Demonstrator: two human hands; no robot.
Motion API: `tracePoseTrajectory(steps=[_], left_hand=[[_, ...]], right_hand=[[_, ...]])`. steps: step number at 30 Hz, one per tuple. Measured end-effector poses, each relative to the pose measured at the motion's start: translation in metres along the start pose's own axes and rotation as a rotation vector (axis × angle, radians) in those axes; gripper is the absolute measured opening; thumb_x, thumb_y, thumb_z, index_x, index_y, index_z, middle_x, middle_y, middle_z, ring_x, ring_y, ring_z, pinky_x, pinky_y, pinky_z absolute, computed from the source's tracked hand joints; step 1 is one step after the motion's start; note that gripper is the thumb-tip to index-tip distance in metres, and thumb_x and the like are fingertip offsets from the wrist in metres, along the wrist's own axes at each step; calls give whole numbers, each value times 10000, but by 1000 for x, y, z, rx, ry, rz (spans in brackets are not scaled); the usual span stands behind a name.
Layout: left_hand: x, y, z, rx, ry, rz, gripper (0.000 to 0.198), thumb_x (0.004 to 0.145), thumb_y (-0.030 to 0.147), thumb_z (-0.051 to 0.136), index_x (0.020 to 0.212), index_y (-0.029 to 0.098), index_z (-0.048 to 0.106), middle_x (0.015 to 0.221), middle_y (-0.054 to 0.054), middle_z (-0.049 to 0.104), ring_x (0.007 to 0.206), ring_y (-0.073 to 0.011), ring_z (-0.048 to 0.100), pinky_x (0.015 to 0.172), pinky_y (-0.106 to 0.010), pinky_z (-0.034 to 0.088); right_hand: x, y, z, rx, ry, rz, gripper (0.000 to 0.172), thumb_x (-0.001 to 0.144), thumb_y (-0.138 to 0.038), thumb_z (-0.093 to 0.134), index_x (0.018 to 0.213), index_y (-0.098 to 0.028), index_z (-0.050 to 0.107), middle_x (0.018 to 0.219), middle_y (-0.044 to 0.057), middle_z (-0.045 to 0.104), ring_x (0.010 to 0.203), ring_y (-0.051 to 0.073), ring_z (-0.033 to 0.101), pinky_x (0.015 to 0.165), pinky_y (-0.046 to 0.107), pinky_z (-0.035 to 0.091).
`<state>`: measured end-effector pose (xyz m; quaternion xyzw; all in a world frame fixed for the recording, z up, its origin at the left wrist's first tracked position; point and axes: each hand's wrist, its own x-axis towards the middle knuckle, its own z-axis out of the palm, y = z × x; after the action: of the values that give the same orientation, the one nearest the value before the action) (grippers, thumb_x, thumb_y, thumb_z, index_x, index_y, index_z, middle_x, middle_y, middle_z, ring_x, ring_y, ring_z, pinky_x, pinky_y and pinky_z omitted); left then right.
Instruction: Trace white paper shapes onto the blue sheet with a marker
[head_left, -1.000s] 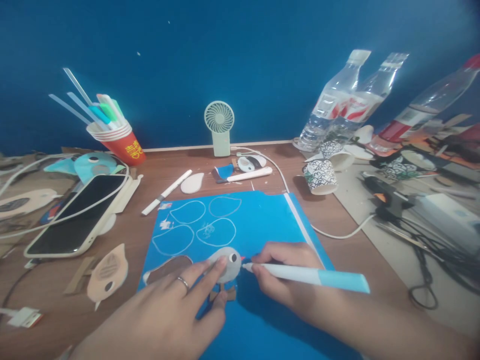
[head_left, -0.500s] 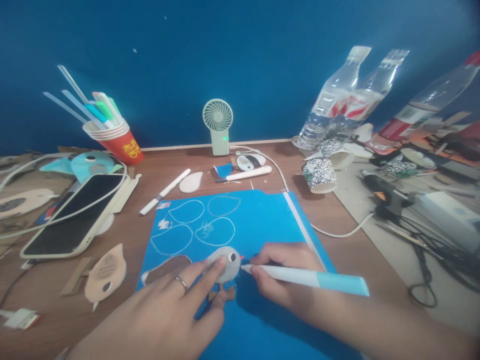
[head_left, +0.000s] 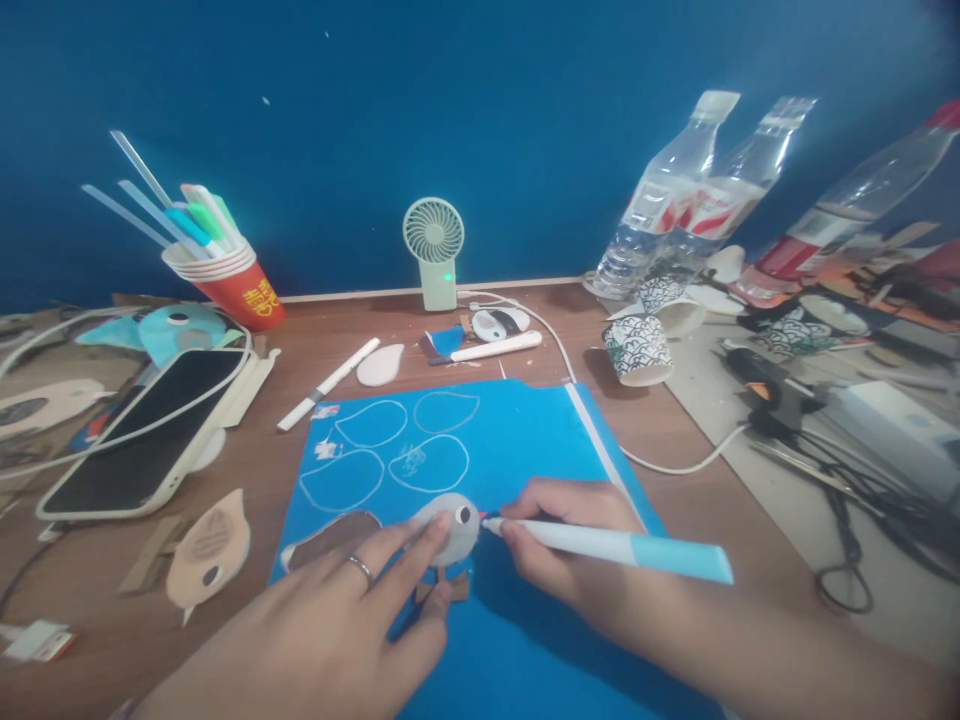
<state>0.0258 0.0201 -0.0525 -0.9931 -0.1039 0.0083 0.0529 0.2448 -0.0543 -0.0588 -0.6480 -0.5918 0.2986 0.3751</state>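
A grey paper bird with a round eye, a small red beak and brown cardboard feet lies on a blue sheet. My left hand, wearing a ring, rests flat across the bird with fingers spread, pressing on its body. Part of its brown wing end shows beyond the fingers. Pinched in my right hand is a white marker with a light blue end. Its tip is at the bird's beak, partly covering it. White leaf-shaped outlines are drawn on the sheet's upper left.
Behind the sheet are a white pen, a white leaf-shaped cutout, a knife and a small fan. Left lie a phone and a peach bird. Right are bottles, a patterned cup and a glue gun.
The marker tip has shifted slightly upward, from just below the red beak onto it. My left hand stays put on the bird. The view has drifted very slightly.
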Motion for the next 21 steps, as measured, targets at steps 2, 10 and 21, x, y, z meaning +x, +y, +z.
tracePoseTrajectory(steps=[2, 10, 21], left_hand=[[1, -1, 0, -10, -7, 4, 464, 690, 248, 499, 1144, 345, 484, 1382, -16, 286, 1059, -306, 486, 724, -397, 461], [0, 2, -1, 12, 30, 9, 399, 730, 232, 471, 1109, 351, 503, 1381, -11, 288, 1053, -293, 495, 717, -385, 455], [4, -3, -6, -44, -14, 10, 478, 698, 180, 499, 1150, 333, 481, 1377, -6, 297, 1103, -278, 457, 788, -360, 448]], right_hand=[[0, 0, 0, -3, 1, 9, 155, 754, -232, 526, 643, -154, 602, 539, -21, 580, 456, 61, 472, 424, 141, 341], [1, 3, 3, -13, 15, 23, 160, 751, -248, 526, 642, -160, 602, 559, -13, 594, 467, 69, 488, 430, 150, 346], [-1, -2, -2, 3, 3, 49, 144, 734, -200, 509, 595, -174, 539, 519, -40, 544, 462, 65, 461, 427, 149, 331]])
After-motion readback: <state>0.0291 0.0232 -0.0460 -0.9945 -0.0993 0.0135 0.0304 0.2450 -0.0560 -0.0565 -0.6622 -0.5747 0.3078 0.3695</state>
